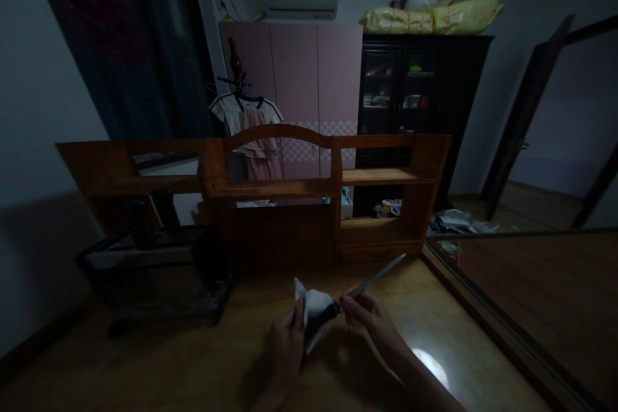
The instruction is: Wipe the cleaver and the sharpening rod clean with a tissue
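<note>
Above the wooden tabletop (232, 360), a dark-handled tool (371, 280) with a long, thin grey shaft slants up to the right. Its exact kind is hard to make out in the dim light. My left hand (286, 341) is closed on a crumpled white tissue or cloth (317, 300), which lies around the tool's dark handle end. My right hand (364, 314) pinches the tool where the shaft meets the handle, close beside the left hand. The right fingertips partly hide that joint.
A wooden shelf unit (275, 189) stands along the far edge of the table. To the left is a dark glass-sided tank-like box (159, 277) with black fittings. A raised wooden edge (483, 309) runs down the right side. Bright glare (430, 367) falls near my right forearm.
</note>
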The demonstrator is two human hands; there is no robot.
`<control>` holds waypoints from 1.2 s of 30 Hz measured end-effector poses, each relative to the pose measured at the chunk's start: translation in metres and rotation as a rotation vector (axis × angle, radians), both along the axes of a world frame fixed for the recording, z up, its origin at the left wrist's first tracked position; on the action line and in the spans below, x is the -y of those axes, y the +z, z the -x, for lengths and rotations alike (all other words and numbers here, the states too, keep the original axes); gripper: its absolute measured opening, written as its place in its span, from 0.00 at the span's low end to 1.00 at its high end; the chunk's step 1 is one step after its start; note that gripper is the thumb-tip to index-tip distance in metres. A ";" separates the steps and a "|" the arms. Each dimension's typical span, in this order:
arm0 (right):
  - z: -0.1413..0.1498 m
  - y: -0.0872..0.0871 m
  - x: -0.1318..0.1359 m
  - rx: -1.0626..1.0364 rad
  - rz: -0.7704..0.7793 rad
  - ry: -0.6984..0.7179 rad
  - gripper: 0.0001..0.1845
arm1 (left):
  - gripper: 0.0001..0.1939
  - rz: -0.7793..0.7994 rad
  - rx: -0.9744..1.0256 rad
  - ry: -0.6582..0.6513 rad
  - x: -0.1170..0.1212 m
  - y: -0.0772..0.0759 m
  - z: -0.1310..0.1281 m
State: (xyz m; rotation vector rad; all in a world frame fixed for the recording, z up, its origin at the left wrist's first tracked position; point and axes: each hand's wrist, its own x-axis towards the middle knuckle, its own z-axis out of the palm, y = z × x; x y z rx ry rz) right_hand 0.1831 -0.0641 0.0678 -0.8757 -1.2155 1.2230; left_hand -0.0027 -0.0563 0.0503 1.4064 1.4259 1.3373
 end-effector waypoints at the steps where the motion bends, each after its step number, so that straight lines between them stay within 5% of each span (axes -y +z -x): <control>1: 0.000 0.000 -0.001 -0.003 -0.004 -0.010 0.12 | 0.30 0.012 0.010 0.013 0.001 0.001 0.000; 7: -0.004 -0.004 -0.008 0.031 0.030 -0.103 0.17 | 0.30 0.040 0.062 -0.005 0.004 0.004 -0.002; 16: -0.013 -0.012 -0.014 0.096 0.062 -0.177 0.19 | 0.28 0.091 0.078 -0.437 0.009 0.000 -0.016; 21: -0.014 -0.016 -0.017 0.049 0.112 -0.154 0.17 | 0.25 0.114 0.033 -0.551 0.014 -0.004 -0.021; 31: -0.013 -0.021 -0.020 0.020 0.143 -0.250 0.21 | 0.23 0.065 -0.010 -0.473 0.009 -0.004 -0.020; 36: -0.010 -0.034 -0.021 -0.162 0.311 -0.078 0.23 | 0.24 0.071 -0.041 -0.435 0.009 -0.006 -0.021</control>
